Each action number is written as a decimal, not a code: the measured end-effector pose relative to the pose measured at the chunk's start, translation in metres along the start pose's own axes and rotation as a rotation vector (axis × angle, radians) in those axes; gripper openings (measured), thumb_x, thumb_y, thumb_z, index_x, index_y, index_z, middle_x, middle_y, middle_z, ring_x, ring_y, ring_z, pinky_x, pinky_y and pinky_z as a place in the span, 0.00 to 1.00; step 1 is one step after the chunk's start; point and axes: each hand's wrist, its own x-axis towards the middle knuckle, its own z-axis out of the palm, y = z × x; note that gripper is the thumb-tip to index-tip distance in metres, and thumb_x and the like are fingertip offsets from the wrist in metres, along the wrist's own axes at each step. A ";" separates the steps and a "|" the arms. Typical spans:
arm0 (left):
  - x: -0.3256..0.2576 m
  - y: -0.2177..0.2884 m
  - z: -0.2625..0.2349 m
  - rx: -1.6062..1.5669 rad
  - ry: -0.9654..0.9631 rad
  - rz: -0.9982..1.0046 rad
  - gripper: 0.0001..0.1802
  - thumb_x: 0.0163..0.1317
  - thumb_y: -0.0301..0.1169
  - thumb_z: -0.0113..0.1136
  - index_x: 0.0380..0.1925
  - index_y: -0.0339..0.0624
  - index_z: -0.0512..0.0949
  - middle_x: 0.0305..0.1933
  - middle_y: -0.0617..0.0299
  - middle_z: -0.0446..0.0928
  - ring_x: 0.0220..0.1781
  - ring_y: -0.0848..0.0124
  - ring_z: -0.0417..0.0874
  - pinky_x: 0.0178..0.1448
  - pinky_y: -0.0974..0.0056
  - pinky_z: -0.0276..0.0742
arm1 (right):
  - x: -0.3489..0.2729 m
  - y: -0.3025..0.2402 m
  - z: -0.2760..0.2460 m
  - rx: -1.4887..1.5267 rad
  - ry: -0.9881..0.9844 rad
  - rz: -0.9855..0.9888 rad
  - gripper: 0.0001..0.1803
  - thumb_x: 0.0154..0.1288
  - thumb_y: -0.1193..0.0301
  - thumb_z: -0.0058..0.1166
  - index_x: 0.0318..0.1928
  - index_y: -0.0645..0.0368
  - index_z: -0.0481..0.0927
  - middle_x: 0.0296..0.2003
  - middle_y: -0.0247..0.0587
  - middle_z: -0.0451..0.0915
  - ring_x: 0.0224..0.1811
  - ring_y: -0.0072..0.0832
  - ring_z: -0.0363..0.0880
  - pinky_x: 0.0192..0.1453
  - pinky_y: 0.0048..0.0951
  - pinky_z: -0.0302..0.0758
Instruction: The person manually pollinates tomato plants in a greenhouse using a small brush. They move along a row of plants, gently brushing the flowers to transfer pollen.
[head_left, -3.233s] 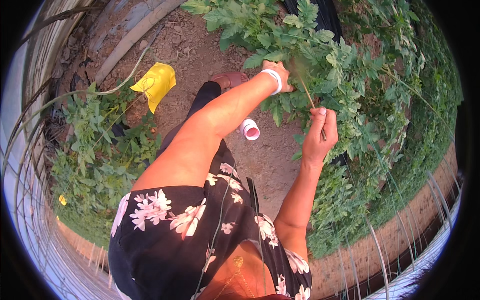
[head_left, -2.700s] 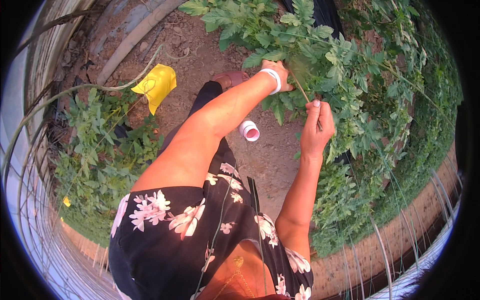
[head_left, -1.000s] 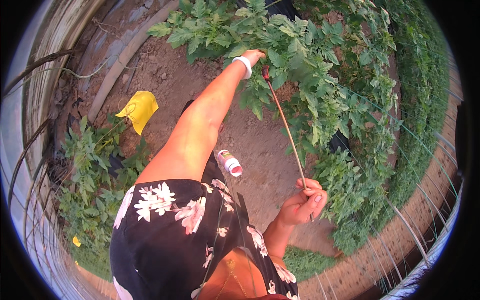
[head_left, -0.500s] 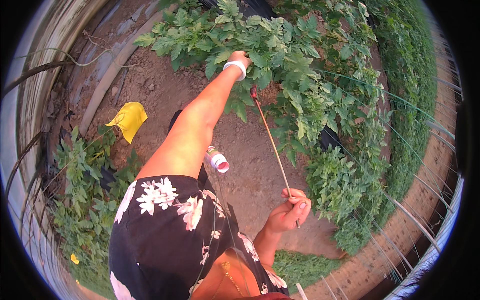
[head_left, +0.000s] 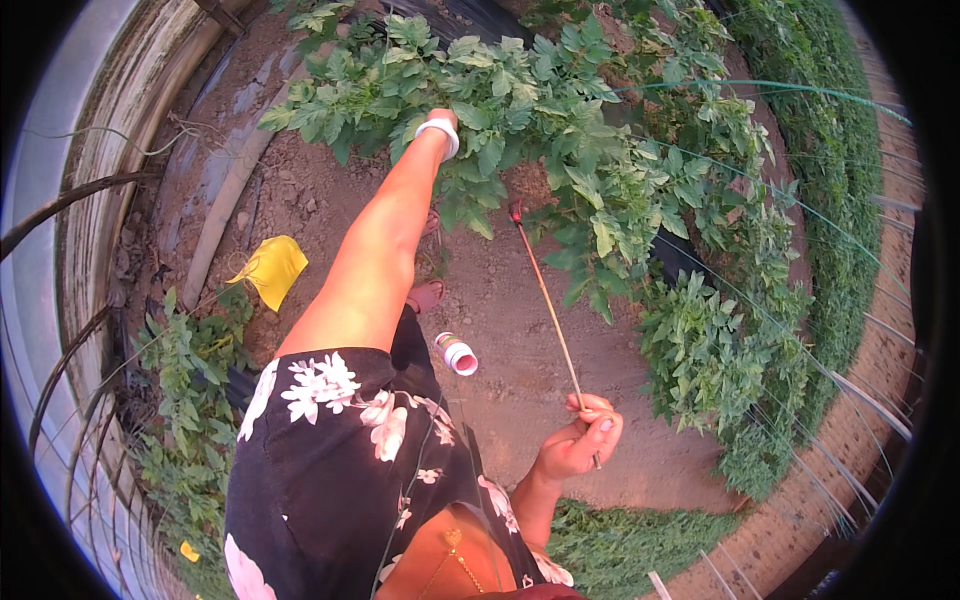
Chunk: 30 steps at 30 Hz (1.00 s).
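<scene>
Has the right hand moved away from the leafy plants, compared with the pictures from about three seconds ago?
Yes. The right hand was up among the leaves; now it is pulled back toward the body, over bare soil, holding a thin stick.

Left hand reaching into green leafy plants, fingers disappearing behind leaves beyond white wristband; grasp not showing. Right hand closing around thin tan stick; lower stick end getting covered by fingers. Stick's small red far tip reading too tiny for shape. Small white cylindrical container with pink end, left of right hand, lying partly behind black floral sleeve; markings blurring. Yellow flat object, far left of hands, staying unclear in kind.
</scene>
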 end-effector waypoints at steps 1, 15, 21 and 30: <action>-0.005 -0.001 -0.003 -0.209 0.011 -0.069 0.19 0.64 0.37 0.57 0.50 0.37 0.80 0.56 0.49 0.80 0.57 0.56 0.80 0.58 0.57 0.74 | -0.002 0.003 -0.001 -0.002 0.007 0.009 0.15 0.74 0.67 0.39 0.29 0.62 0.67 0.29 0.49 0.76 0.31 0.33 0.76 0.36 0.30 0.75; -0.218 -0.095 -0.006 1.091 -0.529 0.823 0.13 0.57 0.33 0.59 0.39 0.38 0.81 0.43 0.45 0.80 0.48 0.50 0.81 0.53 0.52 0.76 | -0.004 0.041 -0.040 0.059 0.268 0.149 0.14 0.74 0.67 0.39 0.30 0.62 0.67 0.30 0.49 0.76 0.33 0.33 0.74 0.38 0.32 0.73; -0.201 -0.044 0.072 0.421 -0.504 0.685 0.14 0.53 0.24 0.54 0.39 0.38 0.83 0.45 0.49 0.83 0.51 0.58 0.83 0.57 0.59 0.77 | -0.007 0.062 -0.044 0.045 0.390 0.183 0.15 0.74 0.67 0.38 0.30 0.62 0.66 0.30 0.49 0.75 0.32 0.31 0.72 0.37 0.31 0.73; -0.036 0.086 0.114 -0.049 0.002 0.526 0.10 0.52 0.16 0.47 0.28 0.33 0.80 0.30 0.56 0.81 0.31 0.68 0.76 0.41 0.62 0.75 | -0.011 0.094 -0.040 0.004 0.515 0.211 0.15 0.74 0.65 0.37 0.30 0.61 0.65 0.26 0.50 0.75 0.28 0.31 0.69 0.37 0.31 0.70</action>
